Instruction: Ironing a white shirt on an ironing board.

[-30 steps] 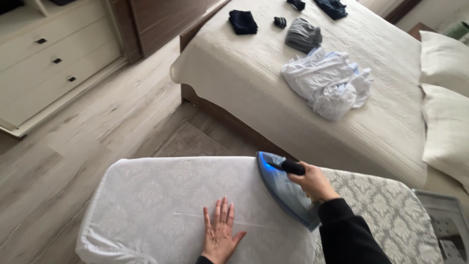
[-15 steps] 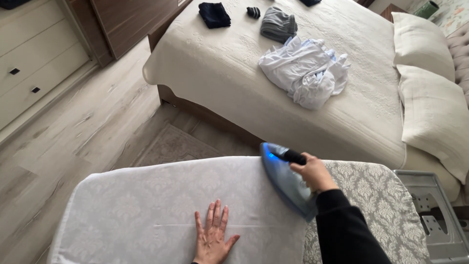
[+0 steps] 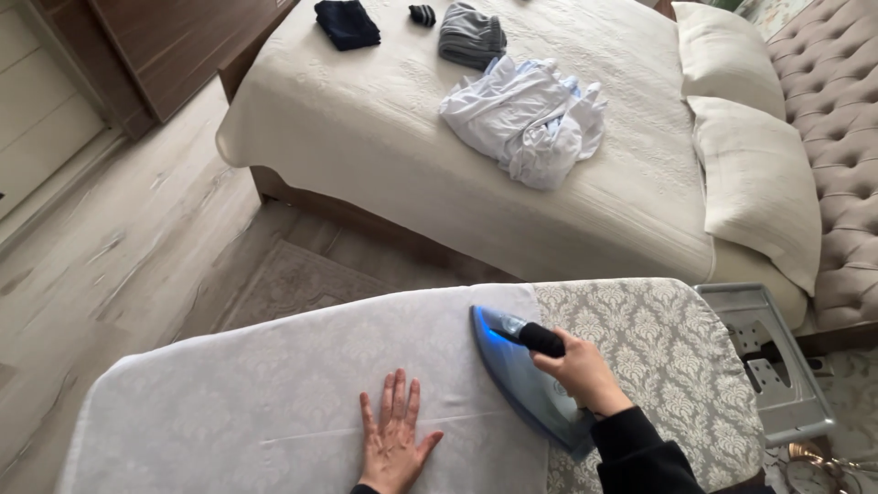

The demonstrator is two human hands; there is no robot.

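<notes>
The left hand [image 3: 391, 444] lies flat, fingers spread, on the white cloth [image 3: 274, 402]. Just right, the right hand [image 3: 578, 370] grips the blue iron [image 3: 521, 380] by its handle.

Right hand [image 3: 578, 368] grips blue iron [image 3: 521, 380]; left hand [image 3: 391, 444] flattens white cloth [image 3: 274, 393].

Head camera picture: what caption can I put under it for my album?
Right hand runs a blue iron over white cloth that the left hand presses flat.

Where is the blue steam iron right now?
The blue steam iron is right of centre on the white cloth over the ironing board, gripped by the right hand.
</notes>
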